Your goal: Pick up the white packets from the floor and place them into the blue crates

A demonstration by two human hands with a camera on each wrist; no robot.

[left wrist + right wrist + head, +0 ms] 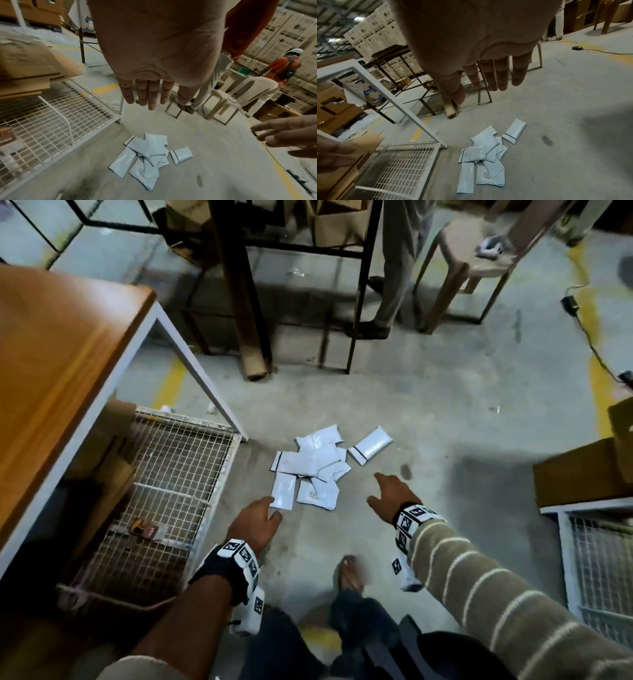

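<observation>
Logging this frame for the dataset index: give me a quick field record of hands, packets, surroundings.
left hand: open, fingers straight, above the floor near the pile's near edge; contact cannot be told
right hand: open, fingers spread, holds nothing
white packets: overlapping pile on the concrete floor
separate packet: lies apart, right of the pile
blue crates: none in view
table: wooden top, white frame, left of the pile
wire shelf: under the table
plastic chair: beyond the pile

Both wrists wear bands (239, 554) of black-and-white square markers. The right sleeve (496, 594) is taupe with thin white stripes. Trousers (359, 621) are dark.
</observation>
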